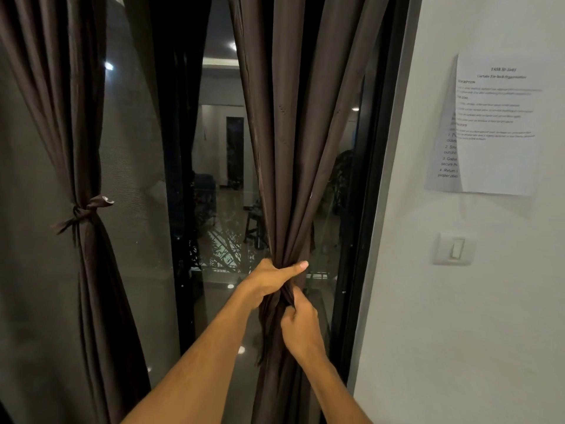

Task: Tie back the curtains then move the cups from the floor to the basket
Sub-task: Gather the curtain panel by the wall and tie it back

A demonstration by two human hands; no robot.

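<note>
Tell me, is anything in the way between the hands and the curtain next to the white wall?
No, nothing visible is in the way. The left hand grips the bunched right curtain, and the right hand pinches its fabric just below.

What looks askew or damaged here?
The front paper sheet on the wall hangs tilted, overlapping and hiding most of a second sheet behind. The right curtain shows small pits or snags up high. Nothing else stands out.
</note>
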